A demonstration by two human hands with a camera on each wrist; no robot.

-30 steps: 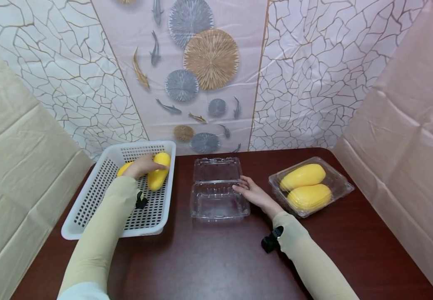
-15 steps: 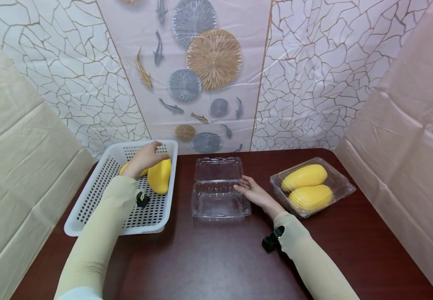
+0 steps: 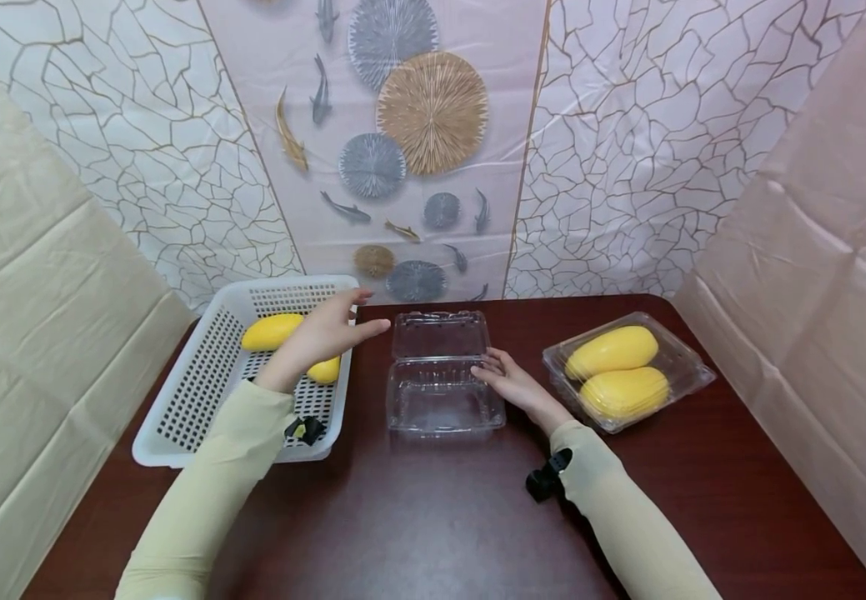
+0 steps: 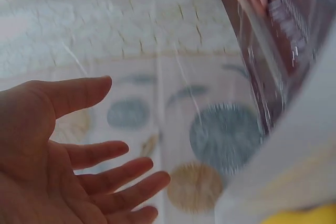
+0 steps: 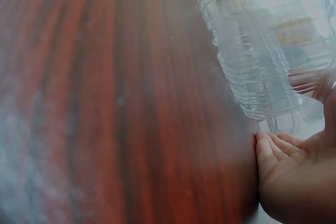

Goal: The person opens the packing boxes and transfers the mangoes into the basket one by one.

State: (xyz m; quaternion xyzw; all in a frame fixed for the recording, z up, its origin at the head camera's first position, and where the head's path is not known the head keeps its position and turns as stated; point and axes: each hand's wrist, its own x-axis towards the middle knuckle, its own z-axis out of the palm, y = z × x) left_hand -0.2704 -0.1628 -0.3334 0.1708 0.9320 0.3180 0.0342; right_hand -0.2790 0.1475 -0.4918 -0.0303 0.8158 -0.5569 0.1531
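My left hand (image 3: pixel 327 333) is over the right rim of the white basket (image 3: pixel 149 450), thumb and fingers spread, holding nothing; the palm faces the left wrist camera. Two yellow mangoes lie in the basket: one mango (image 3: pixel 271 332) to the left of the hand, another mango (image 3: pixel 323 371) partly hidden beneath it. A clear plastic clamshell box (image 3: pixel 440 408) stands mid-table, lid laid back, nothing inside. At its right side my right hand (image 3: pixel 511 386) holds the wall, thumb over the rim and fingers outside. The right wrist view shows those fingertips (image 5: pixel 265 142) by the box's corner.
To the right, a closed clear box (image 3: pixel 673 379) holds two yellow mangoes (image 3: pixel 613 352), set at an angle on the dark red-brown table (image 3: pixel 433 517). A patterned cloth wall (image 3: pixel 598 208) rises behind the table, with beige cloth (image 3: pixel 800 317) at the sides.
My left hand has let go of the right-hand mango in the basket, lifted and moved right over the rim, opening its fingers. The right hand has stayed at the clamshell box.
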